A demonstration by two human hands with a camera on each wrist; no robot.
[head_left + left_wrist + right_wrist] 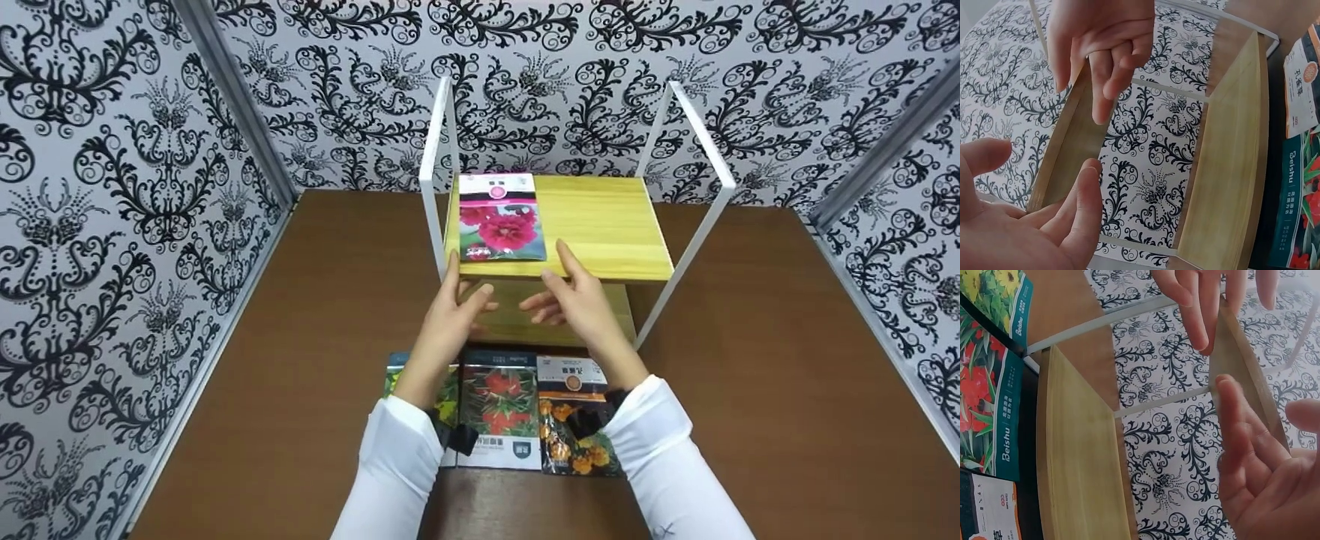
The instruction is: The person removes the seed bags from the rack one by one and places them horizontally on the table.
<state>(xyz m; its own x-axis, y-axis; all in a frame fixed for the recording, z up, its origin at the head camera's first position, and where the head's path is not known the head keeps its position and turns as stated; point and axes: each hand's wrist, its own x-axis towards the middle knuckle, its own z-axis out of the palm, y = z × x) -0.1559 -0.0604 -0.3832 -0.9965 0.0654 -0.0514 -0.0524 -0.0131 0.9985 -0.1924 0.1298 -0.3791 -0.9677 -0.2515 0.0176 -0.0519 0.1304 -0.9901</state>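
Note:
A flat two-tier rack with white metal side frames has a wooden upper shelf (607, 217). A packet printed with a pink flower (502, 225) lies on the left part of this shelf. At the shelf's front edge, my left hand (450, 304) is by the left corner, its index finger beside the packet. My right hand (581, 300) is at the same edge, just right of the packet. Both hands have relaxed fingers below the edge and hold nothing. In the left wrist view, the fingers of my left hand (1022, 242) and right hand (1106, 39) face each other under the shelf.
On the brown table (315, 322) before the rack lie a yellow-flower packet (448, 405), a red-flower packet (499, 409) and an orange-flower packet (574, 375), partly under my wrists. The lower shelf (517, 322) sits beneath. Patterned walls (360, 97) stand behind and at both sides.

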